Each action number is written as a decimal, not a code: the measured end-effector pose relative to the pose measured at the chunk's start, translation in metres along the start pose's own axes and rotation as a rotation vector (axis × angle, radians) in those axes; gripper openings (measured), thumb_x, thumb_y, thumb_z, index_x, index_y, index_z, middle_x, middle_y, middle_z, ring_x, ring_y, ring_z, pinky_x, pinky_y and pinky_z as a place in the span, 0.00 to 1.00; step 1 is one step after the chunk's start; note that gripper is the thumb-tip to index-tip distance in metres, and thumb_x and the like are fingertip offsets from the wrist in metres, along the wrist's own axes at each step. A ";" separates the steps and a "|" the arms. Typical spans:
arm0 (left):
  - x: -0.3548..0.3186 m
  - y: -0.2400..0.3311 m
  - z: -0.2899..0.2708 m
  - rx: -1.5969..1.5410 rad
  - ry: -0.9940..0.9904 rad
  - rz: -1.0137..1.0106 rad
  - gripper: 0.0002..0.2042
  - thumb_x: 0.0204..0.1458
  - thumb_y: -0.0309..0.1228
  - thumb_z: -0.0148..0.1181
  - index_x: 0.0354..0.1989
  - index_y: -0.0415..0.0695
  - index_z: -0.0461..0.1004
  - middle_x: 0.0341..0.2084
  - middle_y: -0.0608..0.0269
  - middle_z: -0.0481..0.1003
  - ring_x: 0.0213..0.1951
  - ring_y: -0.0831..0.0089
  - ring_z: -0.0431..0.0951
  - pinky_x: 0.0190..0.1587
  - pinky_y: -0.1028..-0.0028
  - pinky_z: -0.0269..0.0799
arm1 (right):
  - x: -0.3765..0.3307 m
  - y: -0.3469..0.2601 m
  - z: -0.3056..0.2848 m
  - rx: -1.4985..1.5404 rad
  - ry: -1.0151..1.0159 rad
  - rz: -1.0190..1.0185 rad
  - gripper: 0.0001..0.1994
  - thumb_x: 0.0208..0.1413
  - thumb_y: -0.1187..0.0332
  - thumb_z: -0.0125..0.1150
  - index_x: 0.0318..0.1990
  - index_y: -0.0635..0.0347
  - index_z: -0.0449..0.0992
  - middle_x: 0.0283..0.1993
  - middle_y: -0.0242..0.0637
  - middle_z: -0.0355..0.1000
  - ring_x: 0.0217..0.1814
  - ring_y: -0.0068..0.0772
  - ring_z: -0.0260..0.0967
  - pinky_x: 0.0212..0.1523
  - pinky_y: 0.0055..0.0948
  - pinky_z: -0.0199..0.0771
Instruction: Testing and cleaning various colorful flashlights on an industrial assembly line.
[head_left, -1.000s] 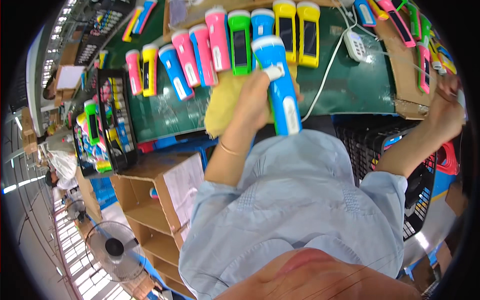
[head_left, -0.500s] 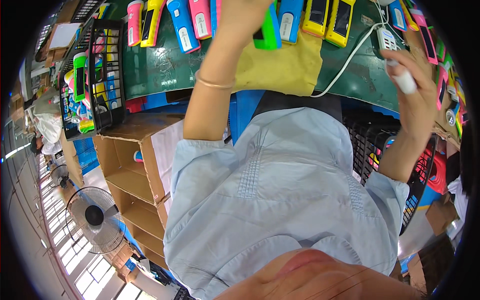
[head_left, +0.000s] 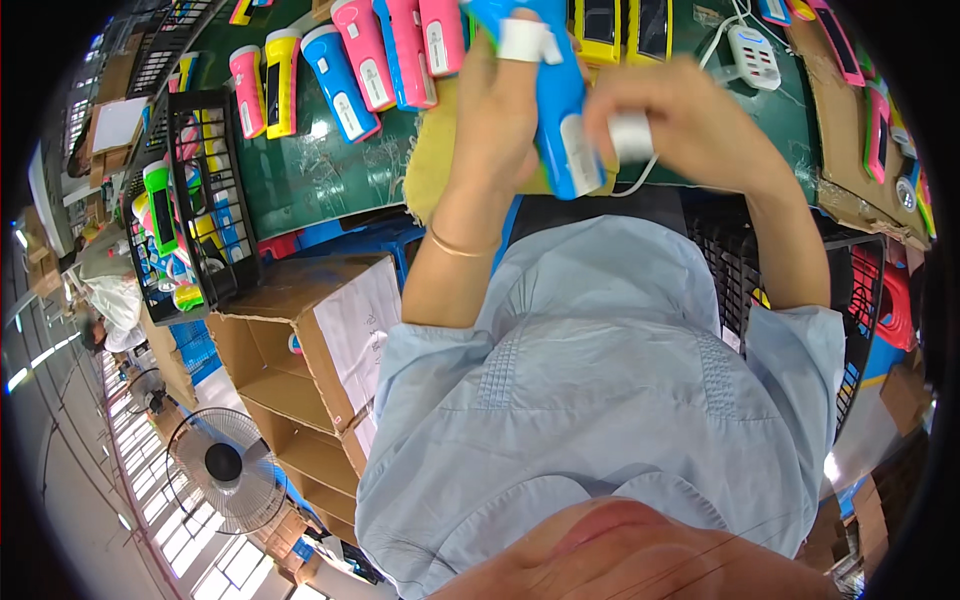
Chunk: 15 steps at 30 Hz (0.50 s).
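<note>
My left hand [head_left: 497, 125] is wrapped round a blue flashlight [head_left: 563, 115] with a pale label and a green edge. The flashlight is tilted over the near edge of the table, its wider head pointing away from me. White wrapping shows on a finger of this hand. Close against the flashlight's right side is my right hand [head_left: 700, 120], its fingers bent and smeared by motion. A white band [head_left: 630, 137] is on one of its fingers. Whether those fingers grip anything is unclear. Beneath the hands lies a yellow cloth [head_left: 430, 165].
Pink, yellow and blue flashlights [head_left: 342, 88] line the green table [head_left: 300, 185]. A white multi-port charger [head_left: 754, 57] with a cable sits at right. Black crates, one with flashlights [head_left: 200, 205], flank the table. Cardboard shelving [head_left: 275, 330] and a fan [head_left: 223, 462] are left.
My left hand has brought the flashlight nearer, and its blue labelled side now shows instead of the green side with a dark panel. My right hand has moved left from the charger to the flashlight.
</note>
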<state>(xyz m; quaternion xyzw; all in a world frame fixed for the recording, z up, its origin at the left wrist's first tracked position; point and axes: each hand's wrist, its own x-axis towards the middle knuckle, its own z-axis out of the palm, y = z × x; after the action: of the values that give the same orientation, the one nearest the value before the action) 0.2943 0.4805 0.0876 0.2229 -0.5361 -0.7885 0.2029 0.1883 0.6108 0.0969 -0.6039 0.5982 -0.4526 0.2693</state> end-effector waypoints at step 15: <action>0.015 -0.008 0.012 0.021 0.033 0.121 0.16 0.59 0.42 0.43 0.45 0.42 0.66 0.31 0.63 0.71 0.30 0.75 0.71 0.34 0.78 0.69 | 0.006 0.012 0.003 -0.397 0.237 -0.091 0.04 0.44 0.78 0.55 0.30 0.66 0.70 0.27 0.39 0.66 0.30 0.39 0.66 0.33 0.30 0.67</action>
<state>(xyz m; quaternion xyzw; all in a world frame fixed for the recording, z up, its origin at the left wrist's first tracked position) 0.2746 0.4845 0.0821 0.2051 -0.5536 -0.7653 0.2565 0.1839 0.6025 0.0864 -0.6140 0.6750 -0.4058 0.0525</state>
